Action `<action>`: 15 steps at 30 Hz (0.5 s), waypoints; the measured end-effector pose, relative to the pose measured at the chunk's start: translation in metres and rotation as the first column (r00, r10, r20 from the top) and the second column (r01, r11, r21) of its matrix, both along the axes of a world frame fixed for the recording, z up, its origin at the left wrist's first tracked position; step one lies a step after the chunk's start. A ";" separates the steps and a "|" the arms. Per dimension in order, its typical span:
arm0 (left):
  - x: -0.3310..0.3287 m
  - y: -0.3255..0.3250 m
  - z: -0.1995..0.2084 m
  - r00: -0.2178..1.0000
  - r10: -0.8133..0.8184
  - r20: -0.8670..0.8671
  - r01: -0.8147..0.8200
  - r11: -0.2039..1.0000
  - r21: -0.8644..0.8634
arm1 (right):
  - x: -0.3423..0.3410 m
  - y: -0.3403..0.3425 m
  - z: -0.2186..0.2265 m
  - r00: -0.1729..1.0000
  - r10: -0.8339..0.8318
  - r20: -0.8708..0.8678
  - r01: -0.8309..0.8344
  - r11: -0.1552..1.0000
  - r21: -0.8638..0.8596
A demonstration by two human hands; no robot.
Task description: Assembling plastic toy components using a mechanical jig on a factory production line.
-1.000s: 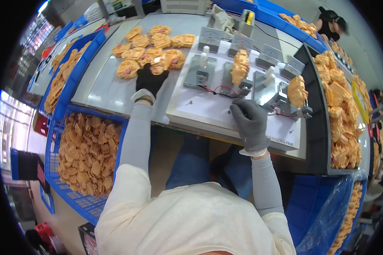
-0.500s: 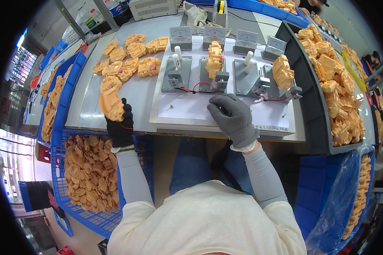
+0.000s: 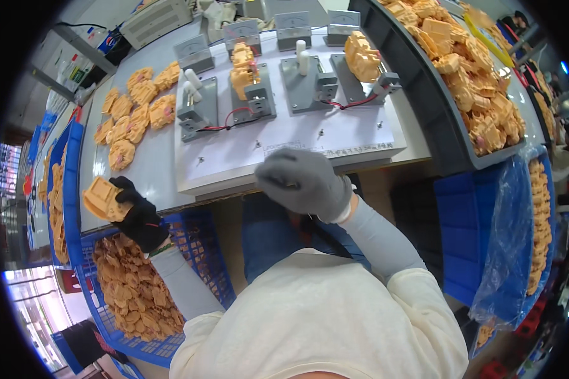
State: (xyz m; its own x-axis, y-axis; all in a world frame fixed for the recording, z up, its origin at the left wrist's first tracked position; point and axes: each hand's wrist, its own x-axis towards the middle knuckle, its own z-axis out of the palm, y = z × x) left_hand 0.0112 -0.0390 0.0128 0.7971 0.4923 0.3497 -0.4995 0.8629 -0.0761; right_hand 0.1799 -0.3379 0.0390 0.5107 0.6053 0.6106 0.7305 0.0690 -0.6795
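My left hand (image 3: 140,218), in a black glove, is closed round an orange moulded plastic part (image 3: 100,198) at the table's front left edge, above a blue basket. My right hand (image 3: 300,183), in a grey glove, hovers over the front edge of a white board (image 3: 234,165). Its fingers are curled and slightly blurred, with nothing visible in them. Several grey jigs with meters stand on the board. One orange part (image 3: 241,74) sits on the second jig and another (image 3: 362,58) on the fourth. White posts (image 3: 303,58) show on the third jig.
Loose orange parts (image 3: 133,123) lie on the table left of the board. The blue basket (image 3: 218,259) below holds many more. A dark grey bin (image 3: 417,104) heaped with parts stands on the right, above a blue crate (image 3: 464,234) with a plastic liner.
The head view has shifted, so the jigs appear farther left. My left hand has drawn the orange part away from the group, leftward and nearer. My right hand has moved back from the jigs.
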 end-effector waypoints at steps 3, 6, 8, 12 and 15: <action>-0.001 -0.003 0.007 0.997 -0.067 0.048 0.064 0.996 0.059 | 0.000 -0.040 -0.001 0.990 -0.019 0.139 0.024 0.999 -0.039; -0.005 -0.005 0.012 0.993 0.047 -0.111 -0.037 0.995 0.095 | 0.028 -0.080 -0.011 0.802 -0.519 0.294 0.525 0.848 0.065; -0.001 -0.014 0.016 0.995 0.065 -0.079 -0.051 0.986 0.160 | 0.049 -0.089 -0.005 0.616 -0.744 0.258 0.772 0.635 -0.012; 0.021 -0.004 0.014 0.974 0.106 -0.201 -0.008 0.901 0.433 | 0.078 -0.107 -0.028 0.734 -0.646 0.212 0.679 0.712 -0.181; 0.043 -0.039 0.022 0.864 0.327 -0.382 -0.089 0.847 0.524 | 0.081 -0.112 -0.035 0.783 -0.610 0.120 0.621 0.779 -0.091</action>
State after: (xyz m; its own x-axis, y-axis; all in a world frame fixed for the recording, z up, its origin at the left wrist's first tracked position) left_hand 0.0537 -0.0779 0.0343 0.8184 0.5309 0.2200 -0.5461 0.5993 0.5853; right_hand 0.2604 -0.4499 0.0038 0.7526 0.2482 0.6099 0.6405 -0.4909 -0.5906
